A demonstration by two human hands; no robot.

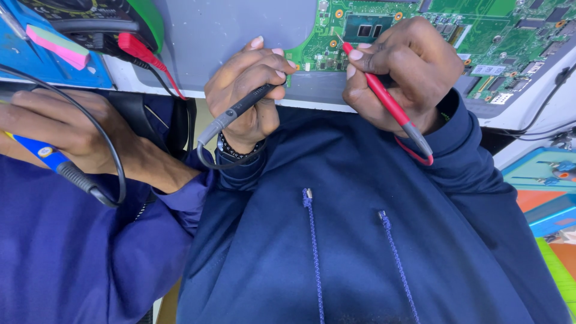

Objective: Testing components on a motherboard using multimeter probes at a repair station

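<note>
Holding a slim black plastic test probe (240,109) pen-fashion, the left hand (249,90) has its grip closed around the shaft, the tip pointing up towards the lower left edge of the green circuit board (474,30) and hidden behind the fingers, so contact cannot be told. The probe's grey strain-relief end trails down past a dark beaded bracelet (237,151) on the wrist, and its black lead curls back under the cuff.

The right hand (405,75) has its grip closed on a slim red plastic test probe (384,96), thumb and forefinger pinching it near the front. Its metal tip rests on the board just below and left of the dark square chip (367,28). A red lead loops out from the rear end beside the navy sleeve.

The board lies on the pale grey bench (228,36), directly ahead of both hands, which are near each other but apart. Two blue braided drawstrings (313,246) hang down the person's navy hooded top.

At the left, another person's hand (66,129) in a purple sleeve holds a blue-handled tool (48,157) with a black cable. Behind it sits a black meter with a green casing (114,24), a red plug in it.
</note>
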